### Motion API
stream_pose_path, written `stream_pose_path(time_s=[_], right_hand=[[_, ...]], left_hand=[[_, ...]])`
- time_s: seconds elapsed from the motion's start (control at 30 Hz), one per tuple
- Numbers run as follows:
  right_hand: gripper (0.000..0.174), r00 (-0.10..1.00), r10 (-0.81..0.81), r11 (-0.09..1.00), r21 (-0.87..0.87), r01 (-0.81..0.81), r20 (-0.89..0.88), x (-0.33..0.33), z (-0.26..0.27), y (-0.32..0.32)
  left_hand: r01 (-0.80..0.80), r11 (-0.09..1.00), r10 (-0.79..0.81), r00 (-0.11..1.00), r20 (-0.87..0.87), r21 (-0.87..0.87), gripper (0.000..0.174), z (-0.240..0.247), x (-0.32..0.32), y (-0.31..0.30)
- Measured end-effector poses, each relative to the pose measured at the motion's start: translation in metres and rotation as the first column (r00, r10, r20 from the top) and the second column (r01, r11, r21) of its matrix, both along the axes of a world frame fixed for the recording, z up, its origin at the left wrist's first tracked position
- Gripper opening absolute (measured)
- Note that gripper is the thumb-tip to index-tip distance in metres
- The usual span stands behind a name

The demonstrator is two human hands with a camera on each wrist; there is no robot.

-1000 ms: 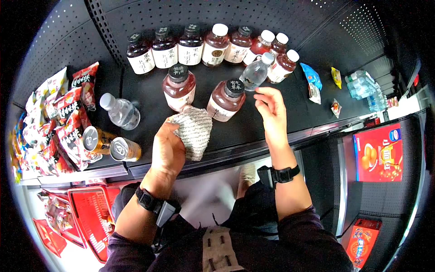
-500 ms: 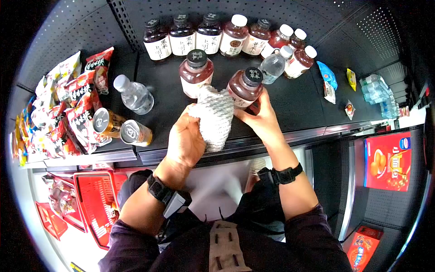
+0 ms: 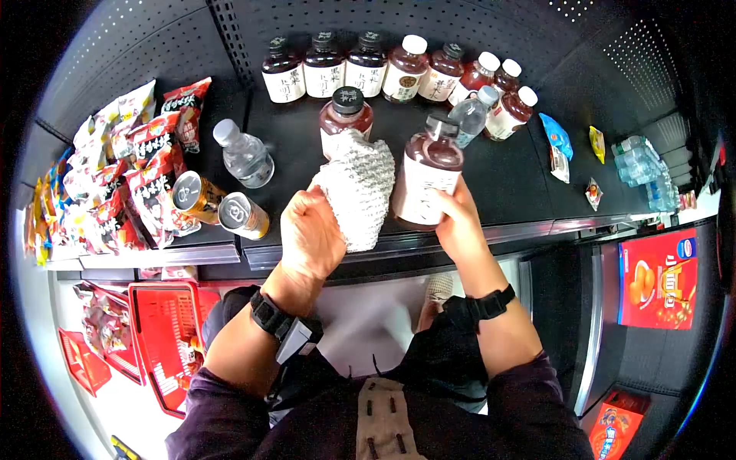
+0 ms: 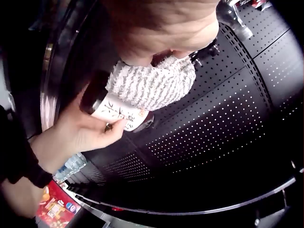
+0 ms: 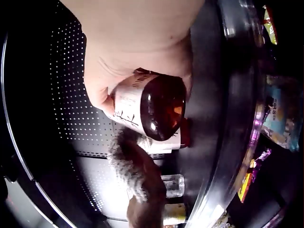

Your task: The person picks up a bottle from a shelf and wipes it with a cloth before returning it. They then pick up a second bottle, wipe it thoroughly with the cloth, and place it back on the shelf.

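Observation:
In the head view my right hand [image 3: 461, 224] grips a bottle of dark red drink [image 3: 431, 165] with a white label and dark cap. Its fingers wrap the label, and the bottle's underside shows in the right wrist view. My left hand [image 3: 313, 236] holds a bunched, grey-and-white striped cloth [image 3: 357, 192] just left of that bottle. In the left wrist view the cloth [image 4: 152, 85] overlaps the bottle's label [image 4: 118, 113]. Another red drink bottle [image 3: 344, 121] with a black cap stands behind the cloth, its lower part hidden.
A row of dark drink bottles [image 3: 324, 75] lines the shelf's back. A clear water bottle [image 3: 247, 157] and two cans [image 3: 242, 217] stand left, beside snack bags [image 3: 146, 184]. Another clear bottle [image 3: 469, 117] is at right. Red baskets [image 3: 165, 337] sit below the shelf's front edge.
My right hand has reached from beside the clear bottle to the red drink bottle, gripped it and drawn it nearer. My left hand still holds the cloth, now beside that bottle.

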State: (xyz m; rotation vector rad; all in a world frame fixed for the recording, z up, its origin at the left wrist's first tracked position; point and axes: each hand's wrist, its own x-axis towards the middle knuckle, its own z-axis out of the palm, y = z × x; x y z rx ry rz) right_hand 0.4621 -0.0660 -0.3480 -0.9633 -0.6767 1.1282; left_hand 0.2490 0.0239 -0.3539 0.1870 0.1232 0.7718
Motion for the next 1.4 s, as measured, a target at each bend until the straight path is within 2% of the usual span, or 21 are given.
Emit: stream_pose_path(time_s=[0.07, 0.1, 0.2, 0.23, 0.33, 0.37, 0.47, 0.5, 0.6, 0.63, 0.73, 0.77, 0.83, 0.87, 1.0, 1.07, 1.13, 1.17, 1.2, 1.3, 1.4], right_hand=[[0.06, 0.991, 0.073, 0.996, 0.055, -0.067, -0.114, 0.002, 0.005, -0.01], [0.061, 0.996, 0.061, 0.996, 0.063, -0.057, -0.069, 0.0, 0.005, -0.012], [0.065, 0.977, 0.111, 0.992, 0.072, -0.099, -0.183, -0.005, 0.013, -0.023], [0.067, 0.98, 0.114, 0.992, 0.073, -0.104, -0.161, -0.004, 0.012, -0.027], [0.068, 0.901, 0.25, 0.966, 0.154, -0.208, -0.354, -0.006, 0.019, -0.038], [0.069, 0.913, 0.274, 0.959, 0.159, -0.235, -0.302, -0.007, 0.02, -0.04], [0.07, 0.861, 0.325, 0.945, 0.172, -0.279, -0.39, -0.003, 0.01, -0.048], [0.069, 0.876, 0.342, 0.939, 0.168, -0.301, -0.339, -0.003, 0.012, -0.048], [0.069, 0.835, 0.236, 0.968, 0.195, -0.157, -0.497, -0.007, 0.025, -0.053], [0.068, 0.835, 0.168, 0.982, 0.167, -0.093, -0.524, -0.004, 0.026, -0.053], [0.069, 0.81, 0.113, 0.99, 0.136, -0.041, -0.576, 0.007, 0.029, -0.058], [0.07, 0.806, 0.122, 0.988, 0.148, -0.043, -0.579, 0.009, 0.03, -0.059], [0.071, 0.795, 0.139, 0.985, 0.167, -0.048, -0.591, 0.01, 0.031, -0.062], [0.072, 0.801, 0.153, 0.982, 0.182, -0.055, -0.579, 0.01, 0.032, -0.062], [0.074, 0.829, 0.202, 0.969, 0.232, -0.09, -0.522, 0.012, 0.032, -0.063], [0.073, 0.85, 0.214, 0.968, 0.224, -0.116, -0.482, 0.012, 0.029, -0.065], [0.077, 0.916, 0.269, 0.955, 0.203, -0.215, -0.299, 0.011, 0.03, -0.064], [0.08, 0.928, 0.278, 0.955, 0.177, -0.239, -0.249, 0.01, 0.027, -0.063], [0.083, 0.937, 0.289, 0.953, 0.152, -0.262, -0.198, 0.008, 0.025, -0.063], [0.081, 0.957, 0.224, 0.974, 0.075, -0.214, -0.187, 0.002, 0.01, -0.062], [0.079, 0.966, 0.186, 0.982, 0.068, -0.177, -0.181, -0.001, 0.011, -0.059]], left_hand=[[0.03, 0.998, -0.03, 1.0, 0.001, 0.049, 0.05, 0.008, 0.002, -0.003], [0.045, 0.996, -0.045, 0.999, 0.0, 0.074, 0.051, 0.012, 0.004, -0.005], [0.019, 0.998, -0.008, 0.986, -0.166, 0.067, 0.052, 0.018, 0.009, -0.016], [0.034, 0.996, -0.025, 0.994, -0.107, 0.081, 0.047, 0.019, 0.01, -0.018], [0.008, 0.986, 0.022, 0.983, -0.18, 0.167, 0.051, 0.021, 0.014, -0.027], [0.006, 0.983, 0.028, 0.983, -0.182, 0.185, 0.05, 0.021, 0.014, -0.03], [0.005, 0.969, 0.043, 0.982, -0.187, 0.249, 0.049, 0.027, 0.017, -0.034], [0.019, 0.962, 0.031, 0.984, -0.176, 0.272, 0.045, 0.027, 0.017, -0.034], [-0.022, 0.982, 0.05, 0.988, -0.146, 0.186, 0.029, 0.019, 0.015, -0.03], [-0.016, 0.981, 0.055, 0.979, -0.198, 0.192, 0.023, 0.017, 0.014, -0.029], [0.029, 0.975, 0.035, 0.961, -0.276, 0.222, 0.017, 0.016, 0.016, -0.035], [0.039, 0.971, 0.069, 0.899, -0.433, 0.237, 0.011, 0.017, 0.019, -0.038], [0.088, 0.94, 0.147, 0.768, -0.624, 0.33, 0.011, 0.01, 0.019, -0.039], [0.12, 0.921, 0.193, 0.684, -0.703, 0.37, 0.011, 0.005, 0.018, -0.039], [0.157, 0.949, -0.021, 0.898, -0.44, 0.274, 0.012, 0.026, 0.013, -0.045], [0.121, 0.924, 0.048, 0.905, -0.423, 0.363, 0.025, 0.028, 0.018, -0.05], [0.073, 0.882, 0.177, 0.864, -0.471, 0.466, 0.033, 0.027, 0.022, -0.052], [0.0, 0.883, 0.212, 0.892, -0.4, 0.468, 0.034, 0.029, 0.026, -0.053], [0.005, 0.874, 0.222, 0.886, -0.407, 0.486, 0.035, 0.03, 0.024, -0.052], [-0.016, 0.845, 0.279, 0.865, -0.417, 0.534, 0.038, 0.03, 0.023, -0.051], [0.035, 0.875, 0.257, 0.811, -0.526, 0.483, 0.037, 0.034, 0.02, -0.048]])
